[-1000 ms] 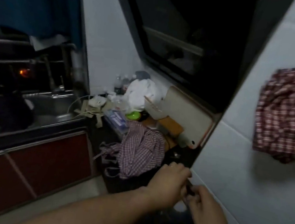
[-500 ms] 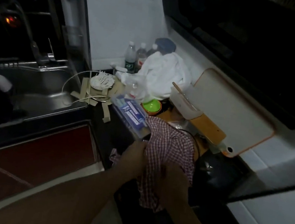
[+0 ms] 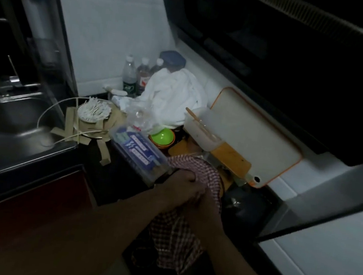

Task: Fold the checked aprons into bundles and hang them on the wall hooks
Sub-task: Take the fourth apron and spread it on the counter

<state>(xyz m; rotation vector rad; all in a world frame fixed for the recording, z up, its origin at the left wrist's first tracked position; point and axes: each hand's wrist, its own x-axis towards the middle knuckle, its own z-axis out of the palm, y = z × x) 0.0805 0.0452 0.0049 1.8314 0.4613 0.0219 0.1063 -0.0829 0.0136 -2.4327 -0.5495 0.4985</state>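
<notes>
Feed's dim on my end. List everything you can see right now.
checked apron: one, red and white, bunched at counter edge, hanging down
bottles: three, white caps, back corner
white cloth: one, heaped beside bottles
green bowl: one, before the cloth
cutting board: one, white, orange rim, against wall
clear box: one, blue packs inside, left of apron
cotton swabs: one tub, white, by sink
sink: one, steel, left
left hand: grips apron
right hand: on apron, grip unclear
</notes>
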